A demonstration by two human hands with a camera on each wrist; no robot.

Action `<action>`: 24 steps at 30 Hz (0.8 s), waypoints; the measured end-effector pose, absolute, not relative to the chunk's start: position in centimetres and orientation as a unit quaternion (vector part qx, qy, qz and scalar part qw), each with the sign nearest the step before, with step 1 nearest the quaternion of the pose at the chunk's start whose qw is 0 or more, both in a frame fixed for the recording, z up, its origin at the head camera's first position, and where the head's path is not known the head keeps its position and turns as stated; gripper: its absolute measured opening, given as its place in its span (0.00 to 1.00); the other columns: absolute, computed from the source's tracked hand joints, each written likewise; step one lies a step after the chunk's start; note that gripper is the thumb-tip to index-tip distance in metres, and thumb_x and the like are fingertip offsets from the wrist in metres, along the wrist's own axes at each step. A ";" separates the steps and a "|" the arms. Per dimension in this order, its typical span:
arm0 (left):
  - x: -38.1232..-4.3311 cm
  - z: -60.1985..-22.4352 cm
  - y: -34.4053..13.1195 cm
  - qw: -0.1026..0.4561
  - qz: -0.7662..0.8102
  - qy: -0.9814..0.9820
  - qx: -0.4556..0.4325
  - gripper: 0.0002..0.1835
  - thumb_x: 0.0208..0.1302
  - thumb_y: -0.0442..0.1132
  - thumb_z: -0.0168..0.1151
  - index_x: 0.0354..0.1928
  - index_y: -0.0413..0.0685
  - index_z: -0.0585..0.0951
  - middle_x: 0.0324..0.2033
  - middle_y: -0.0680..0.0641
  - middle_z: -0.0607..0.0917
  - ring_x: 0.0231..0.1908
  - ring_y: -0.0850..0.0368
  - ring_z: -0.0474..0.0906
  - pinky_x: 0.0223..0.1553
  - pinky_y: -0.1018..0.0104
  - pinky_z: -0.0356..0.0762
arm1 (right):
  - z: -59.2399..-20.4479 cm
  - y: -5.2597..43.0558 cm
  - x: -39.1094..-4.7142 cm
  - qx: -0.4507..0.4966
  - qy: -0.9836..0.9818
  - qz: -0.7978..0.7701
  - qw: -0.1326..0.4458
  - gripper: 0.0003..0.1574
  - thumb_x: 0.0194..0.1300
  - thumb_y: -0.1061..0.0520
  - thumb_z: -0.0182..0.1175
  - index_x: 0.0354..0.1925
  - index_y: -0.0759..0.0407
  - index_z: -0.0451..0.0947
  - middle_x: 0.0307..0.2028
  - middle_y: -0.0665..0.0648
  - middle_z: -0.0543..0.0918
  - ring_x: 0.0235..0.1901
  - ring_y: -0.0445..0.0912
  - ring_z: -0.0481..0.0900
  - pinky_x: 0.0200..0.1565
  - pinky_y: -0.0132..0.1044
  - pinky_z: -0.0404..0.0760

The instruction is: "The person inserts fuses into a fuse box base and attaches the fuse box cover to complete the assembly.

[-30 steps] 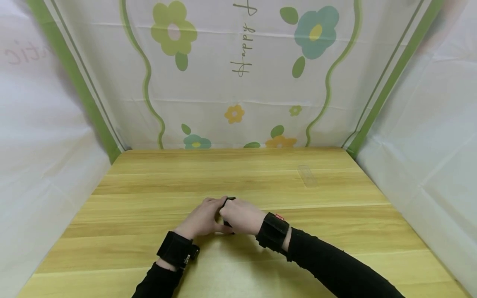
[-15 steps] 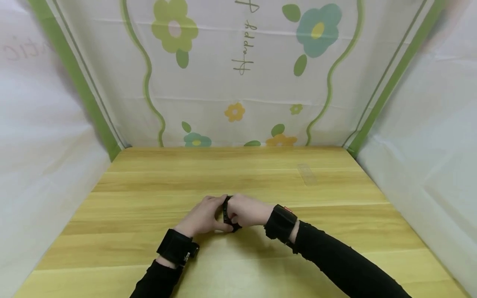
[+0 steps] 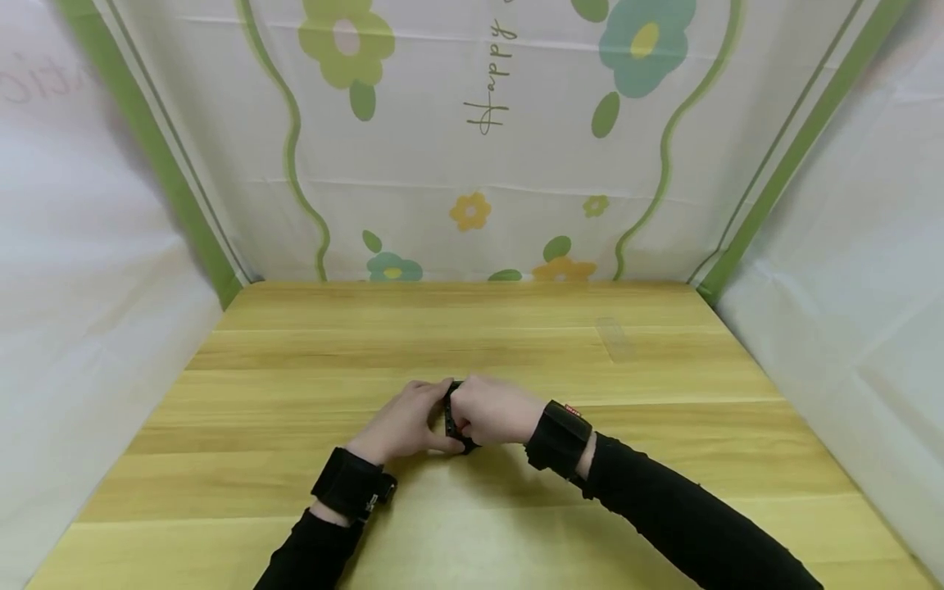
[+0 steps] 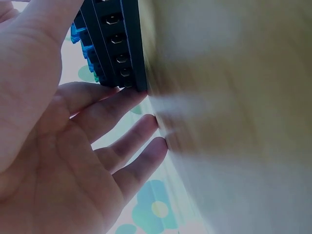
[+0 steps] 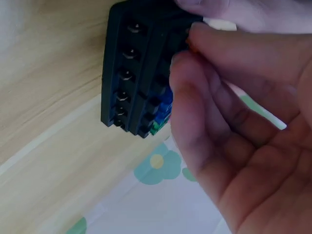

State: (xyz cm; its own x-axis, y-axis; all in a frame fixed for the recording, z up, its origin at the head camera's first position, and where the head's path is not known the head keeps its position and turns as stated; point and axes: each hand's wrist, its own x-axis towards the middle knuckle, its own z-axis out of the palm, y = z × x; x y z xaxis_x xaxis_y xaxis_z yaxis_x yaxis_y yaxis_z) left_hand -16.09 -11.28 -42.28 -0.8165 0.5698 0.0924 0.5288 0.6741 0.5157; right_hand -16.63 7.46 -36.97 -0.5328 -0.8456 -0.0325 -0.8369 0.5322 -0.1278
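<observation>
A black bit holder [image 3: 453, 418] stands on the table between the two hands. In the right wrist view, a row of round holes with metal hex ends runs along the side of this holder [image 5: 139, 63], and blue and green pieces [image 5: 163, 109] show on its other face. My left hand [image 3: 404, 422] grips the holder from the left, thumb at the near end and fingertips at the far end. The right hand [image 3: 496, 410] has thumb and forefinger pinched on a small orange-red bit [image 5: 191, 44] at the holder's coloured face. Those fingers hide most of the bit.
On the wooden table [image 3: 295, 344], a thin clear strip [image 3: 614, 339] lies at the back right. White flowered cloth [image 3: 413, 147] hangs behind the table and along both sides. Each wrist wears a black strap [image 3: 558, 438].
My right hand has shifted slightly right and back, baring more of the holder's side and a speck of red. The left hand keeps its grip. The head view has tilted down a little.
</observation>
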 end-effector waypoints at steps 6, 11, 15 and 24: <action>-16.0 -42.3 -11.3 0.025 0.267 0.911 0.312 0.48 0.48 0.62 0.70 0.70 0.53 0.64 0.59 0.49 0.74 0.60 0.46 0.65 0.58 0.58 0.63 | -37.0 6.9 -15.5 -0.473 0.879 0.042 -0.035 0.24 0.57 0.58 0.65 0.15 0.47 0.62 0.17 0.44 0.63 0.19 0.38 0.61 0.20 0.27 0.61; -16.0 -42.4 -11.3 0.024 0.265 0.911 0.315 0.50 0.48 0.63 0.70 0.70 0.48 0.64 0.59 0.46 0.74 0.59 0.46 0.66 0.58 0.57 0.64 | -36.9 6.6 -15.4 -0.475 0.880 0.025 -0.009 0.21 0.57 0.59 0.66 0.18 0.48 0.64 0.20 0.45 0.64 0.21 0.38 0.63 0.21 0.26 0.61; -16.1 -42.3 -11.2 0.027 0.261 0.914 0.310 0.51 0.47 0.63 0.70 0.70 0.46 0.63 0.60 0.46 0.73 0.60 0.45 0.65 0.58 0.58 0.64 | -36.7 6.4 -15.9 -0.480 0.877 -0.005 0.018 0.22 0.56 0.63 0.66 0.18 0.49 0.64 0.15 0.44 0.62 0.18 0.37 0.61 0.23 0.26 0.60; -15.9 -42.2 -11.1 0.027 0.258 0.915 0.310 0.50 0.48 0.62 0.70 0.70 0.49 0.64 0.59 0.49 0.74 0.59 0.47 0.67 0.57 0.62 0.64 | -36.8 6.5 -16.2 -0.486 0.874 -0.018 0.020 0.25 0.55 0.64 0.66 0.14 0.48 0.62 0.11 0.43 0.58 0.16 0.36 0.59 0.23 0.24 0.59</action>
State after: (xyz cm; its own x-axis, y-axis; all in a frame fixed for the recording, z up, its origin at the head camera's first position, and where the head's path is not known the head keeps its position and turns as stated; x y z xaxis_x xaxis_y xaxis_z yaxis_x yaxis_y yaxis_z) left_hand -15.94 -11.07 -42.21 -0.8068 0.5803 0.1110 0.5528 0.6752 0.4884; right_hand -16.16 6.50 -36.78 -0.5269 -0.8497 -0.0178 -0.8483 0.5271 -0.0500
